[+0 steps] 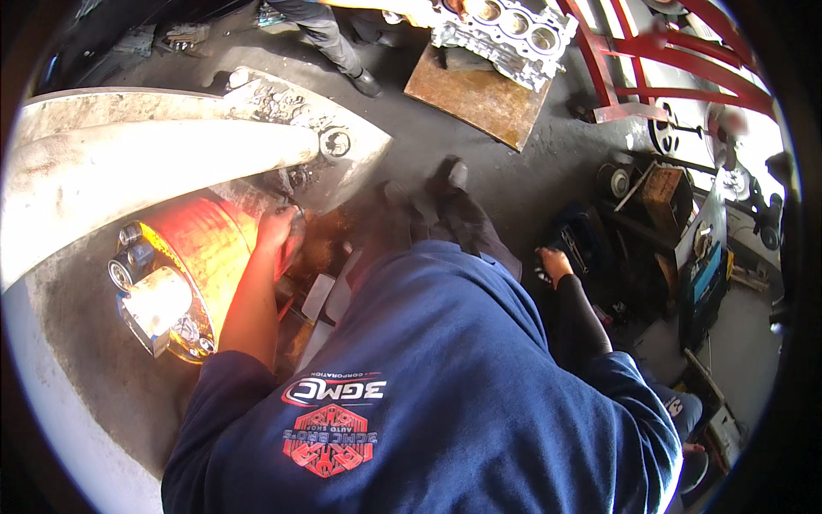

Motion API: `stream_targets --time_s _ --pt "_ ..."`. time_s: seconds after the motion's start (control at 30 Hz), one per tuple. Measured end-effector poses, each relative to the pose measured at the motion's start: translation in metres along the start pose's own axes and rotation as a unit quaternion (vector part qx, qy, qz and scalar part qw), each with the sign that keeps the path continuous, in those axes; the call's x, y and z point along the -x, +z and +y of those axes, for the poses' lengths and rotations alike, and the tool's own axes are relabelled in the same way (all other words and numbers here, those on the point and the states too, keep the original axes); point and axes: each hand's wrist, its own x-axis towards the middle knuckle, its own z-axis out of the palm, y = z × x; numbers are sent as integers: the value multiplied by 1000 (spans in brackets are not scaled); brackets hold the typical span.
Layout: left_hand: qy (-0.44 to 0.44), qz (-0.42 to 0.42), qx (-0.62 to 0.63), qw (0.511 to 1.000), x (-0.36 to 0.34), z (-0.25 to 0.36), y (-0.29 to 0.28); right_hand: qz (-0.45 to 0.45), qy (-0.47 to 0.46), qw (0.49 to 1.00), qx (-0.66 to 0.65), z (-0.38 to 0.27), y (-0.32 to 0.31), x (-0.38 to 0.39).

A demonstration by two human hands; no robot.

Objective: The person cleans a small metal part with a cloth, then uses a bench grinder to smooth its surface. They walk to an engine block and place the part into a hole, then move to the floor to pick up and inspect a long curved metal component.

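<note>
Orange drum (201, 248) sits on grey workshop concrete (479, 180) beside a pale bench (128, 163) — left hand (276, 230) curls over a dark part at its rim; right hand (552, 264) — grip unclear — reaches into tool clutter.

Up top, a grey engine block (512, 32) with open round cylinder bores sits on a brown wooden board (473, 96) laid on the dark concrete floor (531, 171). Beside it, another person's legs in grey trousers (325, 32) and a dark shoe (367, 83). To the right, a red metal frame (659, 51) runs across the corner, bending with the lens. Below that, a jumble: a wooden box (666, 195), a round black part (615, 180), a blue case (707, 283) standing near the edge. Over on the left, a long pale curved panel (128, 163) sweeps across, small metal parts (282, 103) scattered on its far end
</note>
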Motion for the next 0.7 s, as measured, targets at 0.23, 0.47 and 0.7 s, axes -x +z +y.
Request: stream_targets --time_s 0.23,0.47,0.7 --pt "54 -82 -87 991 1 8 34 -11 -165 897 411 63 5 16" --pt "-15 -236 -161 958 31 35 100 95 -144 978 116 20 -51 30" --pt "44 -166 -181 968 74 119 199 86 -158 972 154 84 -147 -7"
